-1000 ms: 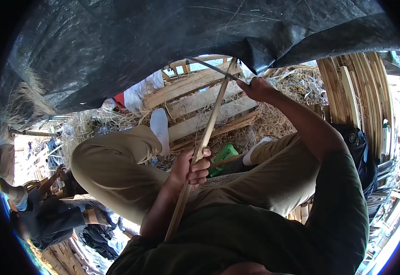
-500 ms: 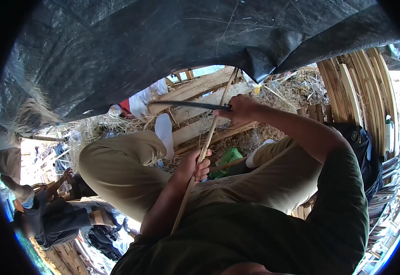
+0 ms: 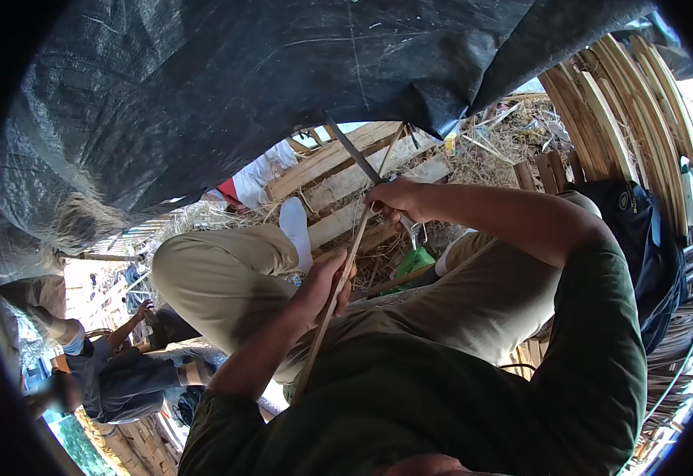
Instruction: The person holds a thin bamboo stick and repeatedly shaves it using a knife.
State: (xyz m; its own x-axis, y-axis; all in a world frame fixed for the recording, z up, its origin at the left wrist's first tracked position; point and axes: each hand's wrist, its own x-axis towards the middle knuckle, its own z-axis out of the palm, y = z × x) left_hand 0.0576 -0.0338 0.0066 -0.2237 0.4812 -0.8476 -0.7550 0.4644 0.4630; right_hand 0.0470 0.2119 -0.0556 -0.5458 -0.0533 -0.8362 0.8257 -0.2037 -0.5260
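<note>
A long, thin strip of pale wood point(image 3: 360, 227), perhaps split bamboo, slants from my torso up and away between my legs. My left hand point(image 3: 324, 287) is closed around its lower part. Farther along, my right hand point(image 3: 396, 198) grips a long-bladed knife point(image 3: 353, 151), its dark blade pointing up and left across the strip. A metal end of the knife's handle seems to show below that fist. Blade and strip meet or overlap close to the right hand; whether the edge is cutting in cannot be made out.
A dark tarpaulin point(image 3: 227, 71) hangs low ahead. Wooden planks point(image 3: 334, 186) lie on straw-littered ground point(image 3: 493, 159) past my feet. On the right stand stacked timber slats point(image 3: 600, 119) and a black bag point(image 3: 620, 230). Another person point(image 3: 128, 381) sits at lower left.
The knife has swung from pointing left to pointing up and left. My right hand has turned and dropped slightly. My left hand has shifted a little left on the strip.
</note>
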